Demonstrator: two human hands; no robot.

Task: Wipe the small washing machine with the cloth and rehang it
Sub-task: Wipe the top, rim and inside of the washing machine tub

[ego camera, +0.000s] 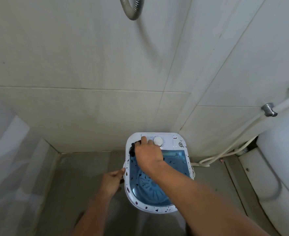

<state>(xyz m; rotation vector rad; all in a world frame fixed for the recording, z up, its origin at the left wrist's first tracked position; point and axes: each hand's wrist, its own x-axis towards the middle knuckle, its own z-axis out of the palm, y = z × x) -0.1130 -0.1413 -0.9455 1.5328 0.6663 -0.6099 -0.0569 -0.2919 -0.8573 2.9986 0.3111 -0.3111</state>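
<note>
A small white plastic washing machine with a translucent blue lid stands on the grey floor, in the corner of pale tiled walls. Its white rim carries many dark spots.

The right hand reaches over the lid to the far left corner of the machine top. Its fingers are bent and pressed down on a dark crumpled cloth, which lies on the white rim under the fingertips and shows only at the left side of the hand. The index finger stretches onto the white control panel. Just to the right of this hand sits a round white dial, almost touching the knuckles, and further right is a small grey round cap.

The left hand is lower and to the left, closed on the left side edge of the machine, with the thumb on the rim. How its other fingers lie under the edge cannot be seen.

Well to the right of both hands, a white ceramic toilet stands by the wall, and a cream hose runs from the floor behind the machine up to a metal fitting. Far above the hands, a loop of ribbed metal shower hose hangs at the wall.
</note>
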